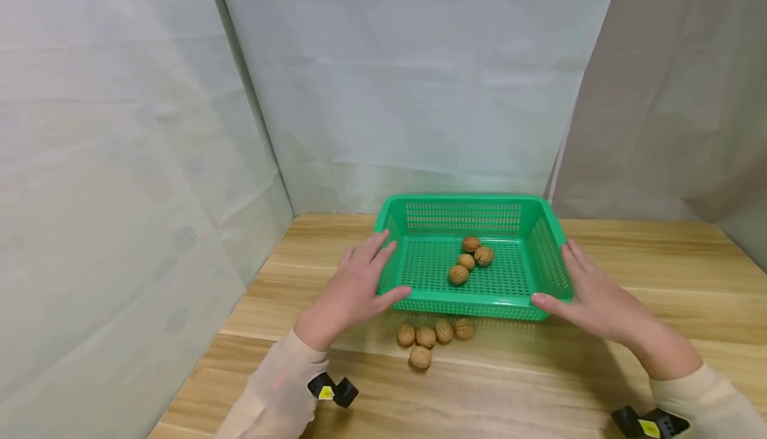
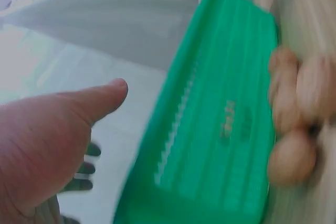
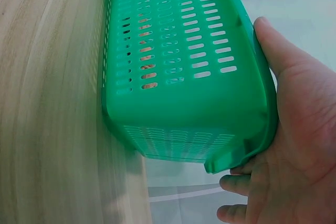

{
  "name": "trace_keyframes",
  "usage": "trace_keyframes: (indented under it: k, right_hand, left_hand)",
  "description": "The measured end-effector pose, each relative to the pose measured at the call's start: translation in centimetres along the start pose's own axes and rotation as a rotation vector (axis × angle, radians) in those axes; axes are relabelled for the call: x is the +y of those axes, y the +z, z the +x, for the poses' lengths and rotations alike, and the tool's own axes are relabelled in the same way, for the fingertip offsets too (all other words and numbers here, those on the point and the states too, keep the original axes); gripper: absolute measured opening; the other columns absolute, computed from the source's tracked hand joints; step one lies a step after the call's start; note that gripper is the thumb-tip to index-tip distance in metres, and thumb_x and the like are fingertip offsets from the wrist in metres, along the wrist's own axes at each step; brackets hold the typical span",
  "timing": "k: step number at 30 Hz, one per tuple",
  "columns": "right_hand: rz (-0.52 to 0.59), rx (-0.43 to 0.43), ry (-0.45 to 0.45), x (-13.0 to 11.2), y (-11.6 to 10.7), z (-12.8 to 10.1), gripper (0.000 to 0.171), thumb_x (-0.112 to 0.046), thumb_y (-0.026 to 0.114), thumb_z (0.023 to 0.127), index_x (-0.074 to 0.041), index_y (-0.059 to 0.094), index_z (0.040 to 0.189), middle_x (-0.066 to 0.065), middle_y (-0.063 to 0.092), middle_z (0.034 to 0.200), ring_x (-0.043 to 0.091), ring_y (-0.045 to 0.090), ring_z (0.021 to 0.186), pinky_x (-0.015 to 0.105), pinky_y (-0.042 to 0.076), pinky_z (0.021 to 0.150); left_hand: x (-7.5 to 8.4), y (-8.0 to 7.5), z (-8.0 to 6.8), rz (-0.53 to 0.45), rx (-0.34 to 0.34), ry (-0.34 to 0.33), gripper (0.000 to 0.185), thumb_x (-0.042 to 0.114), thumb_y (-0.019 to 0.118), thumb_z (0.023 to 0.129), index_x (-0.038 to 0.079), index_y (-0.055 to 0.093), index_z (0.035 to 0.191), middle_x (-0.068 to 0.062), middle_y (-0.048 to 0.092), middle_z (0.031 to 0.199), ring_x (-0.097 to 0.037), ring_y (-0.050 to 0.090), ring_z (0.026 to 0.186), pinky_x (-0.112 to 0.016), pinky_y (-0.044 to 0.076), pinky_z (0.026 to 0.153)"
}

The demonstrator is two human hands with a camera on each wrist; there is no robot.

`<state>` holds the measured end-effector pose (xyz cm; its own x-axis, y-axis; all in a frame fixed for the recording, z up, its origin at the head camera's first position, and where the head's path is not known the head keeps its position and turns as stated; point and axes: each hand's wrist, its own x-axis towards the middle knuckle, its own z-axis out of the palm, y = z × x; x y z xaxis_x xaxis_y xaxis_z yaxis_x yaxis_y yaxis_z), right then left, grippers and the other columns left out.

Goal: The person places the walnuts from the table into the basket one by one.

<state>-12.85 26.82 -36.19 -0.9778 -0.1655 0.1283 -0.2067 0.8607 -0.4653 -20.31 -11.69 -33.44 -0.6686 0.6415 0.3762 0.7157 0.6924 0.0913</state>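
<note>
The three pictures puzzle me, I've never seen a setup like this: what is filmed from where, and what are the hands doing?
No machine here: a person wears one camera on the head and one on each wrist. The head view shows a wooden table with a green basket holding four walnuts; five more walnuts on the table lie just in front of it. The left hand and right hand hold the basket's two ends. The wrist views show each hand beside the basket up close; the left one is blurred.
</note>
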Motion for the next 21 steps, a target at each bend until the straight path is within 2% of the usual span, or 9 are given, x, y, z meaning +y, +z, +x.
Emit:
trace_keyframes:
  k: [4,5,7,10,15,21]
  right_hand:
    - [0.010,-0.009,0.001,0.1,0.0,0.1,0.109,-0.058,0.059,0.088,0.005,-0.005,0.151,0.022,-0.012,0.157,0.051,0.007,0.140,0.070,0.022,0.101]
    - [0.011,-0.010,0.002,0.1,0.0,0.1,0.109,-0.058,0.059,0.088,0.005,-0.005,0.151,0.022,-0.013,0.157,0.051,0.007,0.140,0.070,0.022,0.101]
    - [0.010,-0.010,0.005,0.0,0.0,0.1,0.109,-0.057,0.059,0.089,0.005,-0.005,0.151,0.021,-0.013,0.157,0.052,0.009,0.139,0.070,0.022,0.100]
    - [0.019,-0.013,0.014,-0.1,0.0,0.1,0.109,-0.057,0.060,0.088,0.004,-0.005,0.151,0.020,-0.013,0.157,0.052,0.009,0.139,0.071,0.022,0.100]
    - [0.027,-0.021,0.019,-0.3,0.2,0.2,0.110,-0.058,0.060,0.088,0.003,-0.006,0.151,0.021,-0.012,0.157,0.053,0.011,0.138,0.071,0.023,0.100]
    - [0.011,-0.009,0.025,0.0,0.1,0.1,0.110,-0.058,0.060,0.088,0.002,-0.008,0.151,0.020,-0.014,0.157,0.054,0.015,0.137,0.070,0.024,0.099]
  left_hand:
    - [2.0,-0.6,-0.2,-0.114,0.075,0.285,0.066,0.045,0.068,0.087,0.001,0.053,0.135,-0.013,0.051,0.137,-0.026,0.048,0.126,-0.042,0.040,0.104]
    - [2.5,-0.6,-0.3,-0.157,0.073,0.336,0.062,0.043,0.069,0.088,0.002,0.056,0.132,-0.011,0.055,0.132,-0.024,0.051,0.123,-0.038,0.041,0.102]
    - [3.3,-0.5,-0.5,-0.212,0.044,0.396,0.054,0.041,0.068,0.089,0.003,0.061,0.127,-0.008,0.060,0.125,-0.019,0.055,0.117,-0.030,0.043,0.100]
    - [4.0,-0.1,-0.9,-0.247,-0.030,0.416,0.047,0.040,0.067,0.090,0.005,0.065,0.122,-0.003,0.064,0.117,-0.013,0.058,0.112,-0.024,0.043,0.097]
    - [3.6,1.0,-1.9,-0.238,-0.160,0.373,0.044,0.039,0.068,0.089,0.007,0.067,0.120,0.000,0.066,0.113,-0.009,0.059,0.108,-0.023,0.045,0.095]
    - [2.3,2.2,-2.3,-0.229,-0.215,0.338,0.046,0.039,0.073,0.085,0.007,0.068,0.119,0.001,0.066,0.113,-0.010,0.060,0.107,-0.025,0.046,0.094]
